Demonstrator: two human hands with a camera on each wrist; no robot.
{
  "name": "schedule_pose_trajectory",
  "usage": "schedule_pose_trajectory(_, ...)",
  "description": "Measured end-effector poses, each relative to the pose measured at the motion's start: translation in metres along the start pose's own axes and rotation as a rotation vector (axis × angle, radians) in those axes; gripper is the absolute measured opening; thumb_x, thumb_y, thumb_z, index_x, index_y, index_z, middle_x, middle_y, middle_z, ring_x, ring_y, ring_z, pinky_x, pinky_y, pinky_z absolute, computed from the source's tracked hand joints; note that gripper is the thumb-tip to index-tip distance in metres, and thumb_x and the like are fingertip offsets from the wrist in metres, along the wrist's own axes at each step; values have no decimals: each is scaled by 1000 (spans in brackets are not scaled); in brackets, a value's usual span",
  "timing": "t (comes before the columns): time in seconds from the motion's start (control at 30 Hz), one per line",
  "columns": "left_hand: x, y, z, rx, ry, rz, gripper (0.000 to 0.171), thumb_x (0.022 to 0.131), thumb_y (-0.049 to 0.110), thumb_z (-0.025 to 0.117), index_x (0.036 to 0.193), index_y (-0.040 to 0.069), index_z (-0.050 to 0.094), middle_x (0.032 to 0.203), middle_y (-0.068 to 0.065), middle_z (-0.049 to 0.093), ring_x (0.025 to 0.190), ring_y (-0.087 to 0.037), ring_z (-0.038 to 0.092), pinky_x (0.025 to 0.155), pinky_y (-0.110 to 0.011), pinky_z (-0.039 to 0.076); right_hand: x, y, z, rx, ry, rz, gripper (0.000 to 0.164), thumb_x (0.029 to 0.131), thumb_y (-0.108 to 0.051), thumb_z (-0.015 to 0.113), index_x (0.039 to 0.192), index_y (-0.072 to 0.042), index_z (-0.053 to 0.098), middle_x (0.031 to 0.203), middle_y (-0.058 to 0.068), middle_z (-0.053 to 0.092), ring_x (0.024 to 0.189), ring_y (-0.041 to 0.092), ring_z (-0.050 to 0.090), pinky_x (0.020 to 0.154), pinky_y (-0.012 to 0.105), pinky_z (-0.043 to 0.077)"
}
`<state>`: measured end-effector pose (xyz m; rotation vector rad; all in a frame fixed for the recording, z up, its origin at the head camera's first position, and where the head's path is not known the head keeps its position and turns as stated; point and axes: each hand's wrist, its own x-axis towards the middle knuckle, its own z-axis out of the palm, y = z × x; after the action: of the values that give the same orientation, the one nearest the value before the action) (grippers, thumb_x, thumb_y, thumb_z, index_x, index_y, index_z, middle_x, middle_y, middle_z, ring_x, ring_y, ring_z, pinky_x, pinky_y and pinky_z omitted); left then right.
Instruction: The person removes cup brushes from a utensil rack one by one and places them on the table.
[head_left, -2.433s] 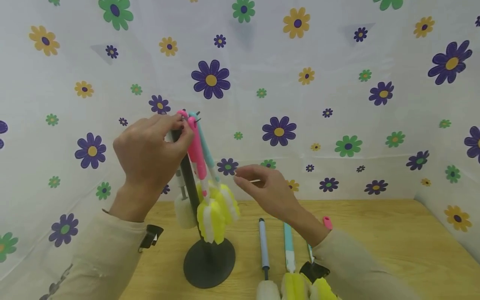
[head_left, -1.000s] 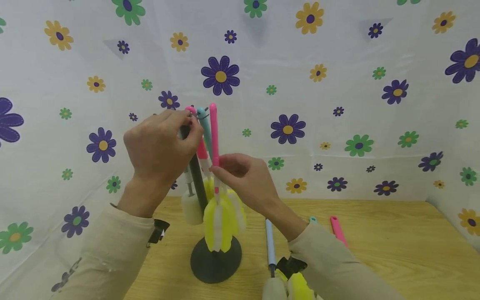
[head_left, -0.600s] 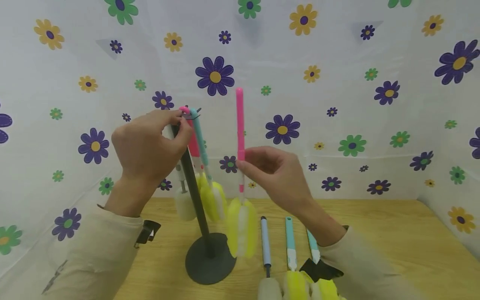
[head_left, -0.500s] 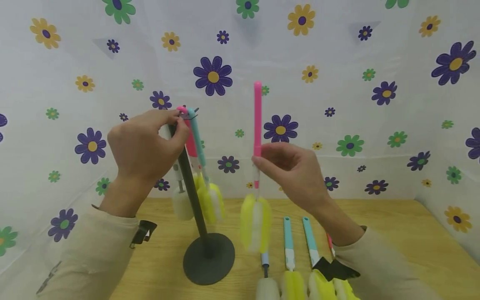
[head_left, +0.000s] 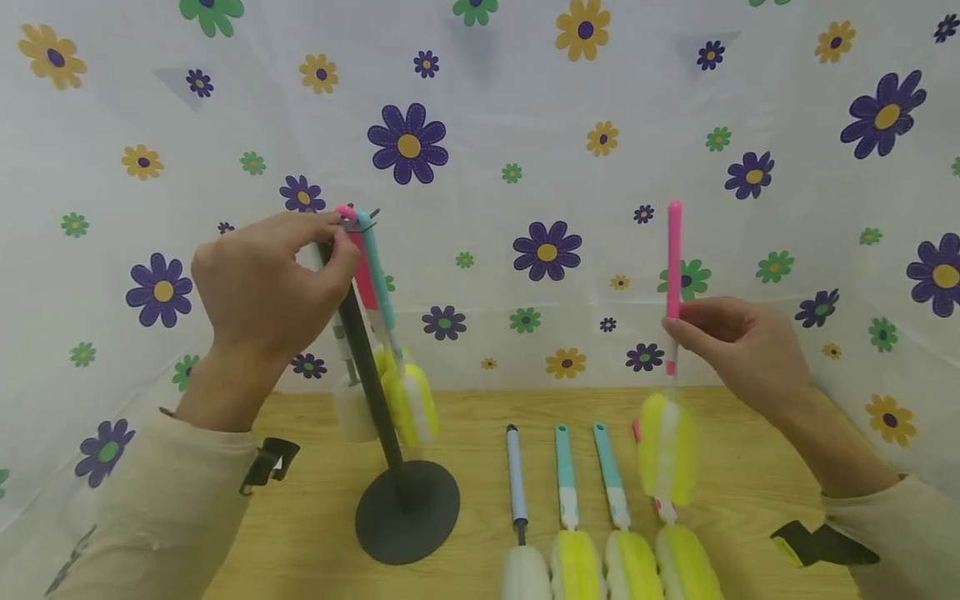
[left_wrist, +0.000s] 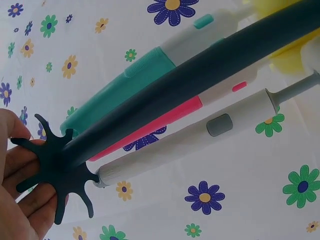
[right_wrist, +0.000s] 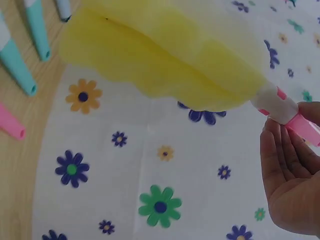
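My left hand (head_left: 270,283) grips the top of a black hanging stand (head_left: 367,375), its fingers at the hooked crown (left_wrist: 59,162) in the left wrist view. From the hooks hang a teal-handled sponge brush (head_left: 378,283), a pink-handled one (head_left: 365,275) and a white-handled one (left_wrist: 190,137). Well to the right, my right hand (head_left: 750,350) pinches a pink-handled bottle brush (head_left: 674,258) low on its handle. That brush is upright in the air, its yellow and white sponge head (right_wrist: 165,55) downward.
On the wooden table (head_left: 765,467) several brushes lie side by side: one with a blue-grey handle (head_left: 516,475), two with teal handles (head_left: 566,467) and a pink one (head_left: 686,558) at the right, partly behind the held brush. A flower-patterned sheet (head_left: 480,208) encloses the back and sides.
My right hand has taken the pink bottle brush off the stand and carried it right, over the row on the table. My left hand keeps its hold on the stand's top.
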<state>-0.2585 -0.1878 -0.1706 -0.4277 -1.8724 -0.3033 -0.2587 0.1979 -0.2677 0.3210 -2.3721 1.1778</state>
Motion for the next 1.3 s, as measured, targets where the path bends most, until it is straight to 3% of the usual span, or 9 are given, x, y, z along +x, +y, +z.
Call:
schedule_pose_trajectory(0.2, 3, -2, 0, -9, -4, -1, 27, 80, 24, 52, 89, 7, 71, 92, -3, 67, 52, -26, 56, 39, -33, 16, -11, 47, -21, -111, -59, 143, 37, 80, -41, 60, 102, -12, 63, 90, 4, 65, 75, 5, 59, 63, 20, 46)
schedule_pose_trajectory(0.33, 5, -3, -1, -10, -23, 8, 28, 80, 25, 52, 89, 8, 71, 91, -3, 67, 64, -26, 62, 39, -33, 16, -21, 75, -31, -129, -154, 241, 46, 81, -44, 57, 104, -5, 61, 90, 9, 66, 73, 8, 61, 63, 31, 45)
schedule_pose_trajectory(0.5, 6, -6, -3, -7, -48, 32, 28, 80, 26, 51, 88, 8, 72, 91, -4, 67, 62, -26, 62, 39, -33, 16, -31, 108, -35, -132, -288, 325, 57, 81, -48, 55, 110, 1, 57, 94, 12, 65, 76, 14, 63, 70, 41, 47)
schedule_pose_trajectory(0.7, 7, -10, -6, -14, -58, 93, 28, 80, 25, 53, 87, 6, 72, 89, -5, 67, 41, -20, 47, 38, -31, 15, -39, 131, -24, -84, -388, 394, 59, 79, -45, 59, 108, 7, 56, 90, 11, 65, 75, 19, 62, 67, 33, 50)
schedule_pose_trajectory(0.8, 5, -10, -7, -12, -54, 93, 28, 80, 25, 53, 89, 6, 71, 89, -6, 67, 39, -19, 44, 37, -31, 16, -45, 138, -16, -88, -447, 455, 61, 77, -46, 61, 106, 7, 56, 89, 9, 64, 75, 20, 61, 67, 33, 50)
schedule_pose_trajectory(1.07, 1, -9, -7, -3, -21, 61, 28, 80, 25, 52, 89, 7, 71, 87, -6, 68, 58, -26, 60, 37, -33, 15, -55, 154, 6, -91, -522, 558, 61, 71, -48, 66, 97, 6, 58, 77, 5, 61, 70, 18, 59, 66, 33, 50)
schedule_pose_trajectory(1.3, 0, -7, -3, -10, 15, 29, 26, 78, 23, 54, 86, 6, 72, 84, -6, 68, 67, -27, 63, 38, -33, 15, -60, 166, 19, -155, -564, 545, 50, 74, -40, 67, 90, 7, 61, 69, 4, 59, 62, 16, 57, 60, 31, 50)
